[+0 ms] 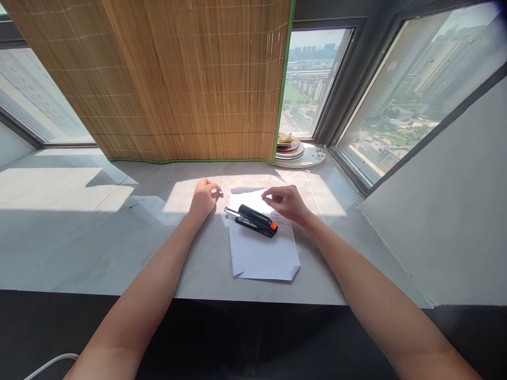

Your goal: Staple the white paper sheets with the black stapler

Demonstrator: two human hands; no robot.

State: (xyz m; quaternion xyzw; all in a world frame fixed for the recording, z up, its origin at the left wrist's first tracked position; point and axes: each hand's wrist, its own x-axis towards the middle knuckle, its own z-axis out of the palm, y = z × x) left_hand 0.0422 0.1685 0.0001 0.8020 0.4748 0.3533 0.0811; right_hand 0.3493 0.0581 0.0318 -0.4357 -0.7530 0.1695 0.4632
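A black stapler [257,220] with an orange end lies on a stack of white paper [263,256], its top, base and metal staple channel spread apart. To its upper left, my left hand [203,199] rests on the sill with thumb and fingers pinched together. A small dark bit shows at those fingertips, too small to name. Over the upper right of the paper, my right hand [288,203] is closed in a pinch, thumb against forefinger. Whatever may be between them is too small to make out. Neither hand touches the stapler.
A bamboo blind [190,84] with green edging hangs down behind the hands. Stacked plates [291,153] stand by the window at the back right. The pale sill [99,248] ends at a front edge above a dark area. A white cable [51,363] shows at lower left.
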